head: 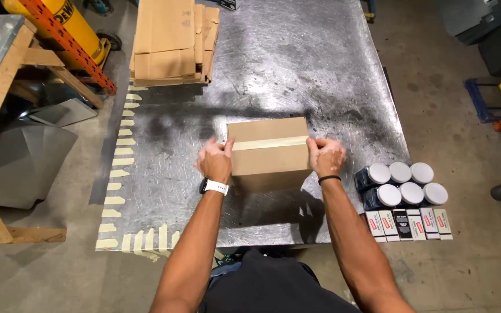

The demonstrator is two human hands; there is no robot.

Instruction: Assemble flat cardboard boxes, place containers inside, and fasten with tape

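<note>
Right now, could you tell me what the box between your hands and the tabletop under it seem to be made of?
The box looks like brown cardboard, matte, with pale tape across its top. The tabletop seems sheet metal: grey, shiny, swirl-scuffed.

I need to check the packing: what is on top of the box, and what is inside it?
A strip of tape runs across the top of the box. The left hand and the right hand press on its two sides. The box is closed, so its contents cannot be seen.

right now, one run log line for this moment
left hand: on box's left side | right hand: on box's right side | cardboard box: taped shut, on metal table | white-lidded jars: right
</note>
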